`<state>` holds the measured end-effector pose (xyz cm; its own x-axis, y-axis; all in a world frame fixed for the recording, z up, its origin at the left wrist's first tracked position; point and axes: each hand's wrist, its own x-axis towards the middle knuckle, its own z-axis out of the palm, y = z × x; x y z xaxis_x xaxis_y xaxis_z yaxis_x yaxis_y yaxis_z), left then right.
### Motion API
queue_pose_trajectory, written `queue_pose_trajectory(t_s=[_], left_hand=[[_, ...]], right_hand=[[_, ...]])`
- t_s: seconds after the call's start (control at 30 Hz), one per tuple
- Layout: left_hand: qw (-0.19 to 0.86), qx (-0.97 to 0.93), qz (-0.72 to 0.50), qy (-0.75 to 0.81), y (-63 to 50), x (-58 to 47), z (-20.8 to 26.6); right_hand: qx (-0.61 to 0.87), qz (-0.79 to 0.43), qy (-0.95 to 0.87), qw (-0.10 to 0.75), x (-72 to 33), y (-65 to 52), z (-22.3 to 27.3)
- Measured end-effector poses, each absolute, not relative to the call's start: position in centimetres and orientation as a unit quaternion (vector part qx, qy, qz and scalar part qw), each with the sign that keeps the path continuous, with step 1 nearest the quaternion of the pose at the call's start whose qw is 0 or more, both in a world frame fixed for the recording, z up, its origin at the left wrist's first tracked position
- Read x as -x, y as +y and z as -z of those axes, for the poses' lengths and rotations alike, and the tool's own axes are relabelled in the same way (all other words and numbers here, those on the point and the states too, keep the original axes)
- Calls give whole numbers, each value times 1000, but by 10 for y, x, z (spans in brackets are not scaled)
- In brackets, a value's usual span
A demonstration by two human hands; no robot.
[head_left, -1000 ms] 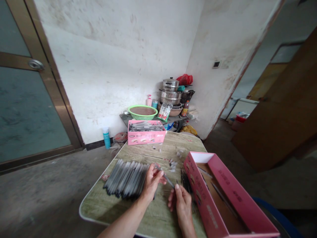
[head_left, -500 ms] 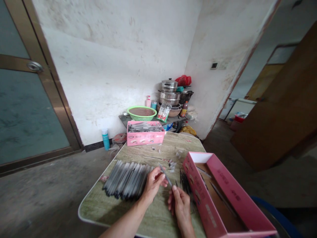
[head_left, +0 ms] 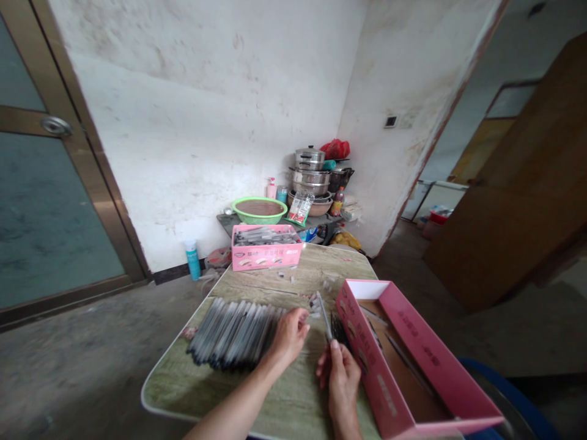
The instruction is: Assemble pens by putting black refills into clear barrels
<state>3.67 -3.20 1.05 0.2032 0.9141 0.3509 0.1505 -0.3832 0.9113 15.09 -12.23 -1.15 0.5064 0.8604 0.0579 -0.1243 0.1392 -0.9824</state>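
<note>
A slim pen [head_left: 324,315] with a translucent grey barrel stands tilted in my right hand [head_left: 340,374], pinched near its lower end between thumb and fingers. To its left, my left hand [head_left: 290,335] is apart from the pen, fingers curled together; whether something small sits in them is hidden. Beside my left wrist lies a thick row of similar pens [head_left: 236,333], dark ends toward me. A bunch of thin black pieces [head_left: 338,330] rests between my right hand and the long pink box [head_left: 380,373]. Small clear caps [head_left: 315,304] lie beyond the hands.
At the table's [head_left: 220,397] far edge, a smaller pink box [head_left: 266,260] is full of pens. A few loose pieces lie inside the long box. Behind are a green basin [head_left: 259,217], stacked steel pots [head_left: 310,177] and a bottle [head_left: 338,201]. A spray can [head_left: 192,263] stands on the floor.
The pen has swung more upright and shifted right with my right hand. My left hand has come away from the pen's far end and its fingers have drawn in.
</note>
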Motion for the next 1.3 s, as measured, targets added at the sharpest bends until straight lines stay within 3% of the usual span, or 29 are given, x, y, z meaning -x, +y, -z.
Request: queue_pose_trajectory(t_s=[0.17,0.33,0.63,0.73,0.93,1.03,1.3], left_hand=[[219,-802,-339,441,-20,-61,-31],[160,-828,-198,499,-9,-81,-35],[181,-815,-225,503,-6,-75,-17],[251,-769,-329,487,-4,-68,-11],[570,-532,-495,384,0,-50,-16],[673,-389,-549,308,1,-42,-21],[711,-235,-613,253,2,-31,-11]], right_hand=[[556,-338,-342,678,-152,-122,11],[552,-333,-333,688,-154,-122,13],[554,-325,-344,685,-153,-124,12],[554,-326,-339,687,-153,-124,13],[550,-338,-352,677,-153,-124,13],[549,-351,-365,665,-152,-124,15],[557,-365,-416,619,-150,-125,15]])
